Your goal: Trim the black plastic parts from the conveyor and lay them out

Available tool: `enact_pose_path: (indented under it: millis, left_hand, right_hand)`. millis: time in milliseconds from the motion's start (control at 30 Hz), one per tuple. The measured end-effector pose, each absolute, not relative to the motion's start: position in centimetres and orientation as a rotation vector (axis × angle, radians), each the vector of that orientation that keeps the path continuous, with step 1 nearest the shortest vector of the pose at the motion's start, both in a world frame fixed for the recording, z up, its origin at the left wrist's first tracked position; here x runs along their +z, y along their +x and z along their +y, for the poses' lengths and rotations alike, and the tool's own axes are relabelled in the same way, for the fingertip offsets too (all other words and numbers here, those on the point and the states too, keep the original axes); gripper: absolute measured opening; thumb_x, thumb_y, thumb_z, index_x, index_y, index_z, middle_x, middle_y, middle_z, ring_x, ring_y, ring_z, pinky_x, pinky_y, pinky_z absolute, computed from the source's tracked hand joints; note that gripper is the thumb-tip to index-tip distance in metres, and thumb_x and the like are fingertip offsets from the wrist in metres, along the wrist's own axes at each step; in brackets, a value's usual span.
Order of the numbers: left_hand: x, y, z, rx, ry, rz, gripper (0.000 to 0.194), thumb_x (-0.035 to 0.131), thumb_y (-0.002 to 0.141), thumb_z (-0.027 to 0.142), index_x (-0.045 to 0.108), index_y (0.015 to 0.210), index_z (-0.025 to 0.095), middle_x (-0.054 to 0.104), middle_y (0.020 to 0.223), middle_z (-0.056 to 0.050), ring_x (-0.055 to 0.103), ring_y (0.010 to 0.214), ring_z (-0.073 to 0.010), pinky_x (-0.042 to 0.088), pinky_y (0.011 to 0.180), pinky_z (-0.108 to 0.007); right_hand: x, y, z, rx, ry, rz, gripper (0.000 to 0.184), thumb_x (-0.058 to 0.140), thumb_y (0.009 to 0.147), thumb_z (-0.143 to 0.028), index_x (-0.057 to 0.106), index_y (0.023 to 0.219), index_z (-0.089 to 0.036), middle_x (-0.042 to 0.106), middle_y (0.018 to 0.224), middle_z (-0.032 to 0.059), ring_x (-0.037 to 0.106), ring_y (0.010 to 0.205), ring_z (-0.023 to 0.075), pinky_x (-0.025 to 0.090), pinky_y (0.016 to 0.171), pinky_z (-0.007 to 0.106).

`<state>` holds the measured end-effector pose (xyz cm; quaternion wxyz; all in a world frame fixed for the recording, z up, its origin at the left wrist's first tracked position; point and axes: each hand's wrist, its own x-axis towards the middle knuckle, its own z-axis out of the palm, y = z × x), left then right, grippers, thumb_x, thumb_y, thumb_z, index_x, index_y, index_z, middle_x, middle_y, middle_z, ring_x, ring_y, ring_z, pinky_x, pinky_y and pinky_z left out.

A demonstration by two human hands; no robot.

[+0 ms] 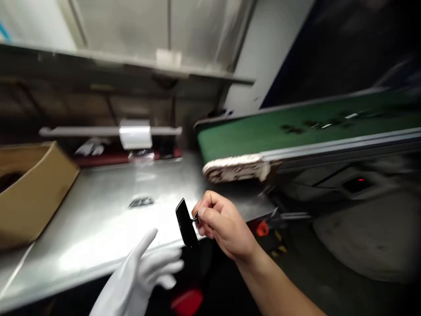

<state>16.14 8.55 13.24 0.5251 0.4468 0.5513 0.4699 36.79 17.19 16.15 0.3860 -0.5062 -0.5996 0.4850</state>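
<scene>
My right hand (221, 221), bare, pinches the short stem of a glossy black flat part (186, 224). The part is a narrow slab with rounded corners, tilted and held in the air near the metal table's front edge; its exact kind I cannot make out. To the left of it, my left hand (143, 272) wears a white glove, with thumb and fingers spread and nothing in them. The gloved fingers are apart from the black part. A small dark piece (141, 201) lies on the metal table (98, 210) beyond the left hand.
On the left stands a cardboard box (36, 197). A green conveyor belt (237, 136) runs off to the right, carrying several small dark pieces (315, 125). Behind the table, a white roll (135, 134) hangs on a bar beneath a shelf (131, 63).
</scene>
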Motion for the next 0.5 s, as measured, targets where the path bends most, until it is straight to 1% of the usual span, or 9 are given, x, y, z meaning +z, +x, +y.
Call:
enact_pose_path:
  millis: [33, 67, 100, 167, 233, 367, 433, 500]
  left_hand:
    - [12.3, 15.7, 7.8, 1.097, 0.964, 1.247, 0.065, 0.028, 0.105, 0.066, 0.053, 0.153, 0.031, 0.080, 0.111, -0.014, 0.076, 0.091, -0.0313, 0.062, 0.072, -0.045]
    - [11.3, 15.3, 7.3, 1.086, 0.822, 1.050, 0.065, 0.029, 0.106, 0.061, 0.052, 0.155, 0.024, 0.080, 0.106, -0.017, 0.076, 0.087, -0.0321, 0.061, 0.070, -0.045]
    - [10.3, 14.9, 7.1, 1.090, 0.698, 0.876, 0.062, 0.030, 0.108, 0.055, 0.053, 0.153, 0.020, 0.079, 0.103, -0.018, 0.077, 0.087, -0.0315, 0.060, 0.069, -0.041]
    - [8.4, 14.3, 6.8, 1.112, 0.557, 0.634, 0.055, 0.032, 0.110, 0.046, 0.060, 0.147, 0.016, 0.079, 0.100, -0.018, 0.077, 0.087, -0.0290, 0.058, 0.067, -0.034]
    - [6.8, 13.9, 6.4, 1.129, 0.517, 0.557, 0.051, 0.034, 0.111, 0.042, 0.062, 0.144, 0.016, 0.080, 0.099, -0.016, 0.078, 0.087, -0.0261, 0.058, 0.067, -0.029]
    - [5.2, 14.0, 5.5, 1.113, 0.454, 0.487, 0.047, 0.035, 0.112, 0.040, 0.056, 0.150, 0.022, 0.081, 0.099, -0.013, 0.079, 0.087, -0.0232, 0.058, 0.068, -0.026]
    - [5.1, 14.2, 5.4, 1.099, 0.436, 0.475, 0.048, 0.036, 0.112, 0.041, 0.056, 0.151, 0.023, 0.081, 0.096, -0.012, 0.079, 0.087, -0.0225, 0.058, 0.068, -0.025]
    - [5.0, 14.3, 5.6, 1.094, 0.425, 0.465, 0.047, 0.039, 0.111, 0.042, 0.058, 0.149, 0.022, 0.081, 0.093, -0.011, 0.079, 0.085, -0.0221, 0.057, 0.068, -0.025]
  right_hand:
    - [14.1, 34.8, 15.2, 1.414, -1.197, -1.400, 0.014, 0.054, 0.094, -0.032, 0.047, 0.086, -0.022, 0.065, 0.080, -0.0011, 0.055, 0.059, 0.0092, 0.037, 0.049, 0.020]
    - [12.4, 33.3, 13.7, 1.555, -1.124, -1.261, 0.016, 0.058, 0.093, -0.031, 0.049, 0.085, -0.021, 0.064, 0.077, -0.0017, 0.054, 0.058, 0.0087, 0.036, 0.050, 0.019]
    - [11.0, 32.2, 12.6, 1.654, -1.077, -1.140, 0.016, 0.061, 0.093, -0.030, 0.052, 0.083, -0.021, 0.063, 0.073, -0.0025, 0.054, 0.058, 0.0083, 0.037, 0.051, 0.019]
    - [9.0, 30.8, 11.4, 1.737, -1.081, -1.042, 0.015, 0.064, 0.092, -0.026, 0.056, 0.082, -0.020, 0.064, 0.072, -0.0028, 0.054, 0.059, 0.0083, 0.042, 0.054, 0.020]
    - [7.9, 30.3, 10.9, 1.750, -1.130, -1.047, 0.012, 0.066, 0.090, -0.023, 0.059, 0.081, -0.020, 0.066, 0.076, -0.0019, 0.057, 0.062, 0.0093, 0.046, 0.058, 0.021]
    - [7.8, 30.0, 10.2, 1.726, -1.201, -1.023, 0.014, 0.070, 0.086, -0.023, 0.058, 0.077, -0.021, 0.068, 0.081, 0.0005, 0.058, 0.063, 0.0112, 0.048, 0.057, 0.023]
    - [8.0, 29.9, 10.1, 1.736, -1.211, -1.001, 0.015, 0.071, 0.086, -0.023, 0.058, 0.078, -0.022, 0.068, 0.079, 0.0009, 0.059, 0.062, 0.0123, 0.048, 0.054, 0.024]
    - [8.2, 29.9, 10.0, 1.755, -1.216, -0.993, 0.015, 0.071, 0.086, -0.023, 0.057, 0.078, -0.023, 0.067, 0.074, 0.0006, 0.059, 0.061, 0.0136, 0.047, 0.052, 0.024]
